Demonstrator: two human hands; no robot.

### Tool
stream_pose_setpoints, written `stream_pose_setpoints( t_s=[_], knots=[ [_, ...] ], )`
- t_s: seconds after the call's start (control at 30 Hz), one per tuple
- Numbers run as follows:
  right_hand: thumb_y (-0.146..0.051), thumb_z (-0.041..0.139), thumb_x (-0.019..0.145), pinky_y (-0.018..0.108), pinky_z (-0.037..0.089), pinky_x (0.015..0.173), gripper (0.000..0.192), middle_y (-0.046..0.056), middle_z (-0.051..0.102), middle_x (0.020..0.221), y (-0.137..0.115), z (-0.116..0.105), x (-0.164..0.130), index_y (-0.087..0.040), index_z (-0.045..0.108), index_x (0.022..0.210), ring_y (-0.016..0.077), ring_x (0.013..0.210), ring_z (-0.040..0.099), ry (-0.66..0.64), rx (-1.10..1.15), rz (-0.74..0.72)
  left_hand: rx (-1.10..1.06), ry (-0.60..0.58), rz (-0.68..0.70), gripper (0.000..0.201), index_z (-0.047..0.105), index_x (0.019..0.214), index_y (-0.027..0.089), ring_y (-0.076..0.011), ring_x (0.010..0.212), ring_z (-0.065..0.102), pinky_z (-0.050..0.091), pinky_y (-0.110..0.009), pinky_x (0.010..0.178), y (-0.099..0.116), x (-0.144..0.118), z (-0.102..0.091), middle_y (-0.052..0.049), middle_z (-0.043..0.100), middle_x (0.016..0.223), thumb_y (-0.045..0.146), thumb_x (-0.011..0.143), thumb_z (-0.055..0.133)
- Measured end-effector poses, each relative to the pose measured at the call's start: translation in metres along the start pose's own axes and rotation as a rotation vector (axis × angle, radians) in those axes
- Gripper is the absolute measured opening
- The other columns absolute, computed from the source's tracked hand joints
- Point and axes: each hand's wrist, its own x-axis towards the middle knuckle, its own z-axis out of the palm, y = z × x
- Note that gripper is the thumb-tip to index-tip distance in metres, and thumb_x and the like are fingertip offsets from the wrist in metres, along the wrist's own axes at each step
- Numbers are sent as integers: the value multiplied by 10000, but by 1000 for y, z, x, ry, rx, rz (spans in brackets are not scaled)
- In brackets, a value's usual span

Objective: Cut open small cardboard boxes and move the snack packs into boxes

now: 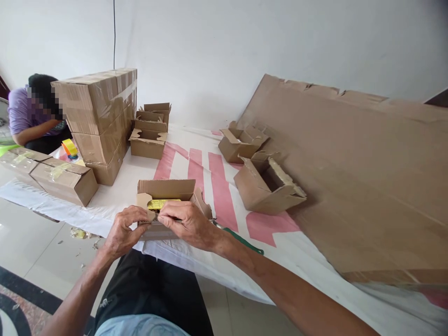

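Here both hands, left hand (124, 229) and right hand (185, 223), pinch the near flap of the open small box (166, 190) holding a yellow packet (159, 204).

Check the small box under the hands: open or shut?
Open. The small box has its back flap standing up, something yellow shows inside, and both hands, left and right, hold the front flap.

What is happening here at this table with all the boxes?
A person sits at the white and pink sheet and works with both hands on a small open brown cardboard box. The left hand and right hand pinch its near flap. Something yellow lies inside. Other open small cartons and a stack of taped cartons stand around. Another person sits behind.
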Motion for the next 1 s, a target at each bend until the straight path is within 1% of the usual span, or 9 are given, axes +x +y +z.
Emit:
stream_pose_setpoints(
  t_s=[0.13, 0.3, 0.37, 0.5, 0.63, 0.73, 0.83, 0.93, 1.0],
  knots=[
    [-356, 563, 948, 282, 302, 572, 392, -54, 391, 602, -3, -5, 11, -226, 424, 605, 111, 591, 369, -72, 210, 290, 106, 52, 103, 89, 780, 902, 239, -233, 883, 764, 607, -384, 805, -3, -6, 4, -76, 803, 913, 267, 972, 732],
    [-412, 652, 770, 271, 288, 559, 280, -52, 463, 604, 13, -3, 24, -208, 539, 613, 107, 608, 389, -182, 285, 547, 251, 133, 250, 68, 732, 954, 233, -195, 823, 753, 572, -328, 759, -3, -9, 10, -45, 790, 889, 182, 988, 702],
    [-424, 670, 737, 274, 259, 542, 289, -59, 431, 581, 20, -3, 28, -214, 528, 600, 105, 595, 361, -237, 276, 601, 295, 167, 276, 78, 698, 958, 229, -186, 803, 739, 556, -314, 752, -2, -9, 11, -28, 771, 866, 154, 980, 700],
    [-421, 669, 719, 288, 184, 521, 325, -71, 339, 562, 23, -8, 37, -231, 442, 584, 103, 578, 289, -323, 290, 649, 349, 194, 219, 139, 650, 1073, 228, -179, 779, 684, 535, -292, 719, 2, -9, 12, -17, 716, 875, 139, 972, 685],
    [-377, 641, 685, 295, 163, 527, 326, -67, 312, 589, 15, -14, 43, -236, 368, 577, 102, 592, 260, -380, 291, 681, 391, 130, 278, 274, 643, 1253, 227, -189, 800, 644, 528, -300, 725, 6, -6, 10, -34, 675, 911, 132, 996, 630],
    [-375, 634, 677, 298, 156, 540, 339, -69, 285, 597, 11, -14, 45, -237, 340, 578, 103, 604, 237, -403, 287, 681, 365, 73, 276, 233, 683, 1181, 237, -184, 822, 633, 518, -292, 727, 7, -3, 8, -27, 647, 905, 111, 990, 638],
    [-398, 643, 695, 300, 169, 551, 340, -71, 290, 597, 12, -11, 44, -236, 363, 590, 106, 608, 253, -428, 300, 676, 318, 65, 277, 138, 698, 1093, 229, -191, 888, 647, 534, -299, 772, 9, 1, 7, -45, 664, 973, 147, 981, 698],
    [-393, 655, 732, 302, 180, 560, 346, -74, 295, 591, 14, -10, 42, -235, 378, 598, 107, 605, 265, -459, 311, 652, 269, 31, 288, 90, 662, 1004, 220, -195, 905, 660, 536, -314, 814, 11, 2, 8, -39, 703, 954, 133, 992, 680],
    [-356, 656, 769, 299, 213, 565, 314, -65, 362, 589, 16, -13, 41, -226, 425, 601, 109, 597, 322, -451, 233, 651, 271, 10, 279, 126, 627, 969, 221, -190, 873, 667, 525, -315, 805, 12, 0, 9, -24, 721, 911, 99, 1001, 633]
  ],
)
